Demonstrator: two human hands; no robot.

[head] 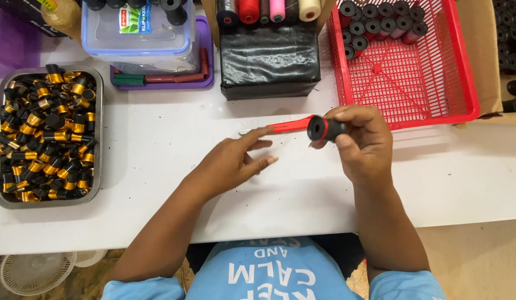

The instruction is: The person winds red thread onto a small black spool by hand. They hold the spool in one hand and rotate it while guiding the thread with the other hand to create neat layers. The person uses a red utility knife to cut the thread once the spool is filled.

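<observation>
Head view of a white worktable (158,139). The right hand (363,141) is clamped around a small black tube with a red band (325,128), lifted just above the tabletop, directly in front of the red basket (413,83). The left hand (236,161) has its fingers apart and holds nothing; its forefinger tip touches or nearly touches a red-handled tool (288,125) lying just left of the tube.

Risks, as judged: the tube is gripped near one end only, so it could slip and roll under the hand. The tool's thin pale tip points toward the left fingers and could prick them if either hand moves quickly.

Limits of view: the right palm hides most of the tube's body, and whether the tool's handle meets the tube or passes behind it cannot be told. The metal tray of black-and-gold caps (46,136), far left of the basket, is cut off at the frame edge. The basket's rear row of black tubes (380,25) is also cropped.
</observation>
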